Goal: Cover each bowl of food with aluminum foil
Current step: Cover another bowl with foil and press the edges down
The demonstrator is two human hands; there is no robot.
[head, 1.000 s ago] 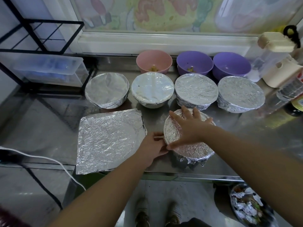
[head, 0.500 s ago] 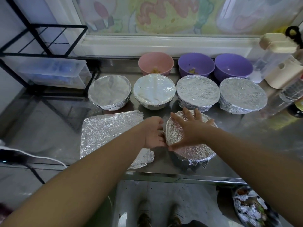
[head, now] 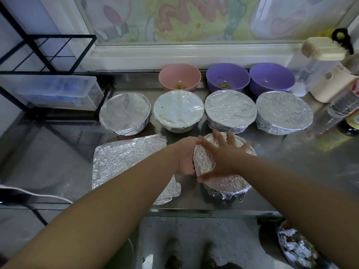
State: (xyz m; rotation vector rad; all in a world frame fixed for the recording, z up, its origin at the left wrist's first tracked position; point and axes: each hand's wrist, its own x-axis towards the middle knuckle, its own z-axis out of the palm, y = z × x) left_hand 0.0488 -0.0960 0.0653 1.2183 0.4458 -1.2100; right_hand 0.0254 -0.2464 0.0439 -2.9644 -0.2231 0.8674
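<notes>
A foil-covered bowl (head: 225,186) stands near the table's front edge, with loose foil crumpled under its near rim. My right hand (head: 223,155) lies spread over its top, thumb hooked at the near rim. My left hand (head: 185,156) cups the bowl's left side and presses the foil in. Behind stand several covered bowls in a row (head: 125,113), (head: 178,110), (head: 230,109), (head: 284,112). At the back, a pink bowl (head: 179,77) and two purple bowls (head: 227,76), (head: 272,77) are uncovered, with a little food inside. A flat foil sheet (head: 126,162) lies to the left, partly under my left arm.
A black wire rack (head: 48,55) holding a clear plastic box (head: 56,92) fills the left back. A white cable (head: 35,193) crosses the front left. Cream dispensers (head: 330,82) and bottles (head: 342,109) crowd the right. A bin of crumpled foil (head: 295,247) sits on the floor.
My left hand has moved up from the bowl's near-left edge to its left side, and the arm now crosses the flat foil sheet. My right hand stays on top.
</notes>
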